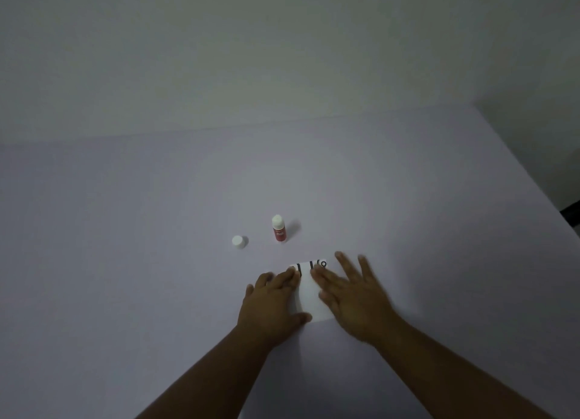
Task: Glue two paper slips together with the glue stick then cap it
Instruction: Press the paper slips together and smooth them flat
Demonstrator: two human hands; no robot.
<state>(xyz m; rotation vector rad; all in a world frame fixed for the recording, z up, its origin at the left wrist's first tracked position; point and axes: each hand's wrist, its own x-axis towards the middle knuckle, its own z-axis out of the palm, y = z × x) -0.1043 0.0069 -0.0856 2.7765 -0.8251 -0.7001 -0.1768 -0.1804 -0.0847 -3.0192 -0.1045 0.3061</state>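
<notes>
- Both hands press flat on a white paper slip (309,296) lying on the pale worktop (125,261) close to the person; black printed marks show along its far edge.
- Only one sheet can be told apart from this view; whether a second slip lies under it cannot be made out.
- The step in hand looks like the pressing of the glued slips together, with the gluing itself apparently done.
- The left hand (273,302) lies palm down over the slip's left side, fingers stretched forward and thumb resting at the near edge; its grip is open and holds nothing.
- The right hand (354,299) lies palm down over the slip's right side, fingers spread wide, some reaching past the paper onto the worktop; its grip is likewise open and empty.
- Both forearms run in from the lower edge of the view and meet at the paper.
- The glue stick (278,228), red-bodied with a white top end, stands upright beyond the slip, uncapped.
- Its white cap (238,241) sits apart to the left of the stick, near it but not touching.
- The next move likely calls for lifting one hand off the paper, picking up the cap and seating it on the stick while the tube is steadied.
</notes>
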